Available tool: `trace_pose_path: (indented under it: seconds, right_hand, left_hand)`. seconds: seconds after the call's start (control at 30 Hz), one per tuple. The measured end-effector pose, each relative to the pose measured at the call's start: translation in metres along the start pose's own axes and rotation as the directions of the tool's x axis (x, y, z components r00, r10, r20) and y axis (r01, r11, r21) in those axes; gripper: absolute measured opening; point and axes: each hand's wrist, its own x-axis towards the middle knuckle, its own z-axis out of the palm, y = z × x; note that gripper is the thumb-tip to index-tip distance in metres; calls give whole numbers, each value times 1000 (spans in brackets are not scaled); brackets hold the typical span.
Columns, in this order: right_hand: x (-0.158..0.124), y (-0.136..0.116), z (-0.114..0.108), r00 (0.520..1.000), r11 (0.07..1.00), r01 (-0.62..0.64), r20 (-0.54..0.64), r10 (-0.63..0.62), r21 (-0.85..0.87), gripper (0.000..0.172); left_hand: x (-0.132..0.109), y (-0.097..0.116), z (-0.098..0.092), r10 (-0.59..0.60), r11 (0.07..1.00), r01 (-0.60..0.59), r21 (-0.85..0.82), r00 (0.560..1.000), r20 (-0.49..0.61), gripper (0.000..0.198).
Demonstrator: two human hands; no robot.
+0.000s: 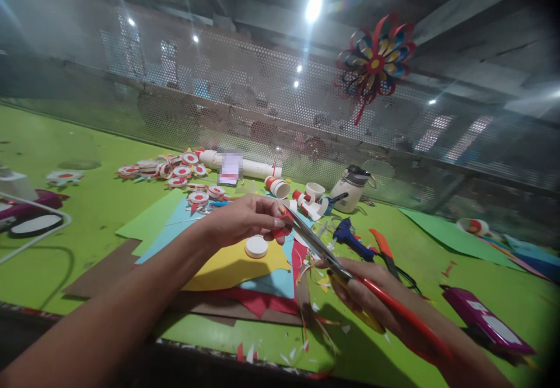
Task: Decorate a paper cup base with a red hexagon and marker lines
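Our left hand [245, 219] pinches a small red paper piece [284, 223], our right hand [371, 300] grips red-handled metal scissors [324, 251], blades at its edge, over layered coloured paper sheets [231, 262].

Red paper scrap [284, 225], red-handled scissors [350, 274], green table [87, 213].

Glossy metal scissors [326, 252], matt paper sheets [227, 265]

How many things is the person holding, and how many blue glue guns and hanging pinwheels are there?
Scissors, in the right hand: 1
Small red piece, in the left hand: 1
Blue glue gun: 1
Hanging paper pinwheel: 1
Total: 4
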Motion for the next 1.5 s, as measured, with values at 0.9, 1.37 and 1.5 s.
trace_pose_path:
  seconds: [0.9, 1.37, 1.5]
  right_hand:
    - [1, 12, -2, 999, 999, 27, 21, -28, 45, 46]
    - [1, 16, 2, 998, 998, 58, -8, -58, 21, 40]
    - [1, 12, 1, 999, 999, 44, 4, -44, -6, 38]
  left_hand:
    - [1, -2, 0, 8, 1000, -8, -12, 999, 37, 13]
    - [0, 0, 2, 7, 1000, -6, -7, 1000, 27, 16]
    - [0, 0, 3, 9, 1000, -9, -7, 1000, 23, 17]
